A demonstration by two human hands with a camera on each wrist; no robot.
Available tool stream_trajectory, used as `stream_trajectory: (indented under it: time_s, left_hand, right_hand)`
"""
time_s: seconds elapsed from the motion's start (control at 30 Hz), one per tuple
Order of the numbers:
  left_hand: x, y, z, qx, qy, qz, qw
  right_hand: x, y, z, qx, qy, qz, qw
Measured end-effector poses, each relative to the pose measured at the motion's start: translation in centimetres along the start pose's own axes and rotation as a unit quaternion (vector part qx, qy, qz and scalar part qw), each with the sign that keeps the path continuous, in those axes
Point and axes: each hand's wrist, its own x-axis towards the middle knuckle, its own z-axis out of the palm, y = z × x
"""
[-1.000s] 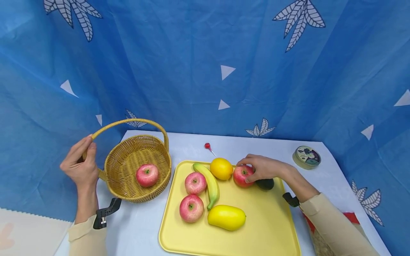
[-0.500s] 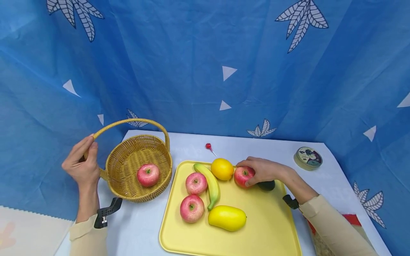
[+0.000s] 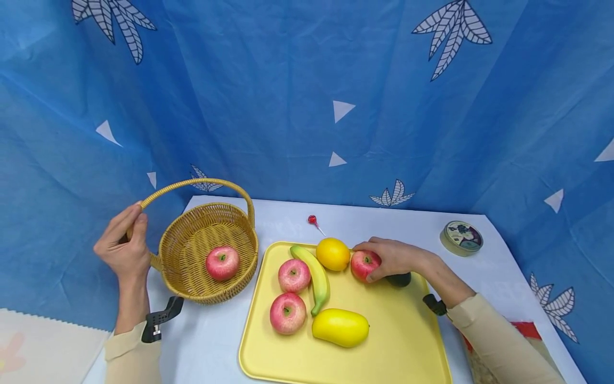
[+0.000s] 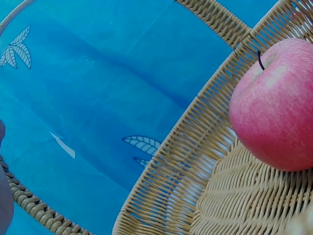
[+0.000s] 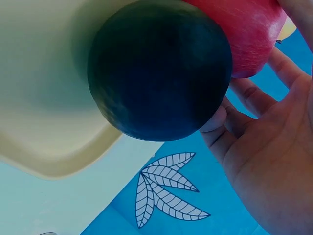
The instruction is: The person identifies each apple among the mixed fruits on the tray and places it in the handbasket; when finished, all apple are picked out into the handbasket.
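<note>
I have the left hand at nine o'clock of the round tan wicker basket, thumb and fingers pinching its arched handle. The basket holds one pink-red apple at its four o'clock. On the rectangular pale-yellow tray I count three more, four apples altogether: one at ten o'clock, one at nine, and one near one o'clock, gripped between the right hand's thumb and fingers. The tray also carries one curved yellow-green banana at eleven, one round orange-yellow fruit at twelve, one oblong yellow fruit near the centre, and one rounded dark-green fruit at two, partly behind the right hand in the head view
</note>
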Motion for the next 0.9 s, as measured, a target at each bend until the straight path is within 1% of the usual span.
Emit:
stream_trajectory:
  time_s: [0.13, 0.37, 0.57, 0.9]
  left_hand:
    - [0.02, 0.07, 0.04, 0.004, 0.0, -0.004, 1.0]
    - [-0.03, -0.11, 0.03, 0.015, 0.007, 0.005, 0.9999]
    - [-0.06, -0.34, -0.06, 0.02, 0.005, 0.009, 0.9997]
    - [-0.16, 0.05, 0.02, 0.034, -0.001, 0.009, 0.9994]
  right_hand:
    - [0.08, 0.1, 0.2, -0.003, 0.0, 0.003, 1.0]
    - [0.01, 0.08, 0.17, -0.006, 0.003, -0.001, 1.0]
    - [-0.04, 0.04, 0.19, -0.007, 0.006, -0.005, 0.9999]
    - [-0.16, -0.08, 0.38, 0.001, 0.009, -0.001, 1.0]
